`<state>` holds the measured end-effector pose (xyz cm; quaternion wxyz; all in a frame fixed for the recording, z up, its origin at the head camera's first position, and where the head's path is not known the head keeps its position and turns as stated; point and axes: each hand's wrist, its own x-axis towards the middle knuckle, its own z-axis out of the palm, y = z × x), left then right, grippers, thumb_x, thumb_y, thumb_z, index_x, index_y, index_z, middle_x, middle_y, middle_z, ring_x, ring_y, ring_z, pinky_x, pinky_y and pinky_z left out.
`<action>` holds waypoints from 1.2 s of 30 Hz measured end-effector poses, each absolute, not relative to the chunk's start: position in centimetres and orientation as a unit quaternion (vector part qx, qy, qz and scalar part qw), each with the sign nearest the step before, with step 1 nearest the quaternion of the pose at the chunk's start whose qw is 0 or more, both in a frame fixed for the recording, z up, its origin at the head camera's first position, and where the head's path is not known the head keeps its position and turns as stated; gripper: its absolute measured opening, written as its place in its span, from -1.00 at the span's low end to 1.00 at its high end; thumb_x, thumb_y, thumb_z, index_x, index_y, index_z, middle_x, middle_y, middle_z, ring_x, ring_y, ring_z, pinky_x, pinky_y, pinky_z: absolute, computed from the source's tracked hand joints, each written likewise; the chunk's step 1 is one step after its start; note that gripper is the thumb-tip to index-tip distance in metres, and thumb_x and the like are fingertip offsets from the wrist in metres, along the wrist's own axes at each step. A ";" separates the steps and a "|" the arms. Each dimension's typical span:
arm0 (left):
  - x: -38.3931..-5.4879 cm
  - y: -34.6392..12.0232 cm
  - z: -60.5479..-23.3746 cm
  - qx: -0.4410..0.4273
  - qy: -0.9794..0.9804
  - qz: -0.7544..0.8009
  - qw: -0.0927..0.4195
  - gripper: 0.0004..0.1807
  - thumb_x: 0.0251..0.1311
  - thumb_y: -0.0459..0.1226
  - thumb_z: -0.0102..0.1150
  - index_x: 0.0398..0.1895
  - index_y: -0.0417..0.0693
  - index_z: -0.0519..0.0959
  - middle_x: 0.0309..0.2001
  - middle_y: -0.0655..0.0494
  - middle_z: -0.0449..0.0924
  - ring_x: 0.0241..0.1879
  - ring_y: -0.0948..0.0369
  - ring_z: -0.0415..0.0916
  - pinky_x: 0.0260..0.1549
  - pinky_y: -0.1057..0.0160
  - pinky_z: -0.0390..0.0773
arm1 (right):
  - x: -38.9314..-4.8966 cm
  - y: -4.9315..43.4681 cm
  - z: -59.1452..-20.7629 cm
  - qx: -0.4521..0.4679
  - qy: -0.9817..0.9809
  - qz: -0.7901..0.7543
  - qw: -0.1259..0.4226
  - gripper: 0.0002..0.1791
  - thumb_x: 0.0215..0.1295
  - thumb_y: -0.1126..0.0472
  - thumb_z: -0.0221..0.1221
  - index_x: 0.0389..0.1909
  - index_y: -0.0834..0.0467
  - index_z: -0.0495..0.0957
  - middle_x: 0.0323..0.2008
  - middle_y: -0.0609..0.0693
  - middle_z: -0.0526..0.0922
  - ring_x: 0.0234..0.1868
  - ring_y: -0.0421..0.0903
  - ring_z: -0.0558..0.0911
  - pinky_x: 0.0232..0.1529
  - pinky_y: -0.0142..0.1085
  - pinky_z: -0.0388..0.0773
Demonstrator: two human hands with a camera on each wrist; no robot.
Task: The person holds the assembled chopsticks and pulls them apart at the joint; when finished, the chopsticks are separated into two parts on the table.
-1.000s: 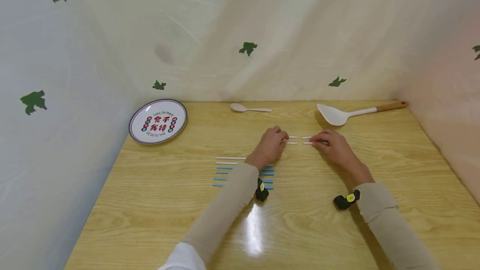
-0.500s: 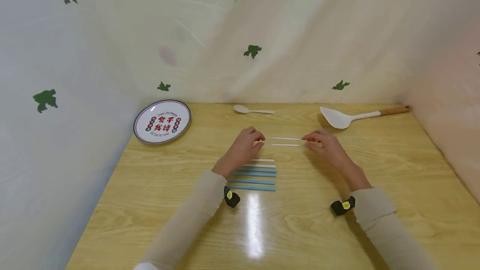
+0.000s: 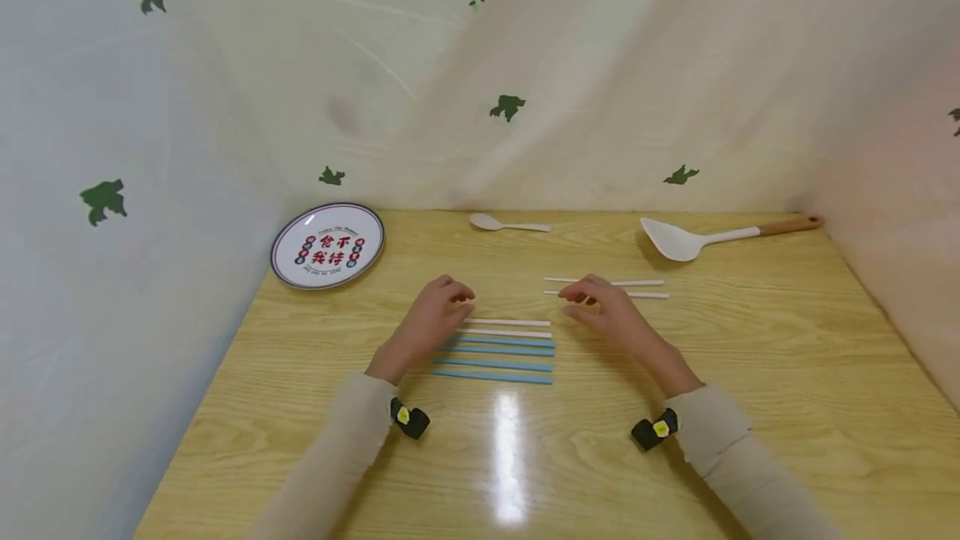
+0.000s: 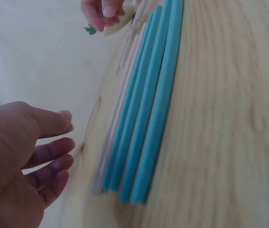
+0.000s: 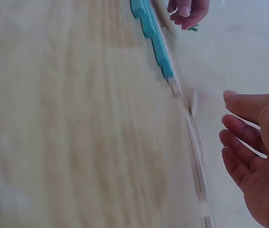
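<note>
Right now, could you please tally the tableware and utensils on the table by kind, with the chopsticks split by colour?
Blue chopsticks: 4
White chopsticks: 4
Plate: 1
Small spoon: 1
Large white utensil with a wooden handle: 1
Total: 11

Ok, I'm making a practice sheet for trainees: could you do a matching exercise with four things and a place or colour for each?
1. plate
2. spoon
3. ladle
4. blue chopsticks

A. white and brown
B. nearest the person
C. at the back, between plate and ladle
D. far left

Pairs: 1-D, 2-C, 3-A, 4-B
</note>
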<state>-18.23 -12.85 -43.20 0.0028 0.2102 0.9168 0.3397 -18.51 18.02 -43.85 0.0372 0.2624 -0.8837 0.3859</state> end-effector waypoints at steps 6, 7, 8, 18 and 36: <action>-18.0 -14.6 -44.0 0.222 0.914 0.339 0.020 -0.84 0.24 -0.32 0.20 -0.17 -0.20 0.62 -0.24 0.00 0.51 -0.19 0.09 0.47 -0.09 0.09 0.49 | -18.3 16.5 -44.4 0.271 -0.875 0.401 -0.002 -0.77 0.23 0.26 0.26 -0.11 0.24 0.61 -0.19 0.07 0.63 -0.19 -0.05 0.56 -0.14 -0.20 0.55; -18.0 -14.7 -44.1 0.225 0.914 0.337 0.025 -0.85 0.23 -0.32 0.20 -0.18 -0.20 0.62 -0.25 0.00 0.51 -0.19 0.09 0.48 -0.09 0.09 0.50 | -18.4 16.4 -44.5 0.271 -0.875 0.402 -0.008 -0.78 0.23 0.26 0.26 -0.12 0.23 0.60 -0.19 0.07 0.62 -0.20 -0.06 0.56 -0.14 -0.21 0.55; -18.0 -14.8 -44.3 0.229 0.913 0.336 0.029 -0.86 0.24 -0.32 0.20 -0.19 -0.20 0.62 -0.24 0.00 0.51 -0.18 0.09 0.48 -0.09 0.10 0.50 | -18.4 16.2 -44.6 0.271 -0.875 0.401 -0.015 -0.78 0.23 0.24 0.26 -0.13 0.22 0.61 -0.20 0.05 0.61 -0.20 -0.07 0.55 -0.14 -0.23 0.55; -18.5 -14.1 -44.9 0.231 0.921 0.312 0.036 -0.93 0.25 -0.31 0.19 -0.27 -0.13 0.60 -0.29 0.06 0.47 -0.18 0.11 0.40 -0.09 0.12 0.42 | -18.7 15.3 -45.9 0.265 -0.887 0.376 -0.046 -0.88 0.24 0.18 0.26 -0.23 0.10 0.64 -0.28 -0.07 0.60 -0.27 -0.20 0.54 -0.21 -0.32 0.51; -18.6 -12.8 -42.3 0.270 0.912 0.302 0.059 -0.86 0.32 -0.29 0.12 -0.15 -0.15 0.55 -0.27 0.07 0.51 -0.29 0.22 0.43 -0.25 0.24 0.47 | -18.1 14.7 -44.0 0.240 -0.897 0.370 -0.023 -0.90 0.30 0.21 0.20 -0.24 0.14 0.60 -0.31 -0.05 0.63 -0.28 -0.16 0.56 -0.20 -0.25 0.54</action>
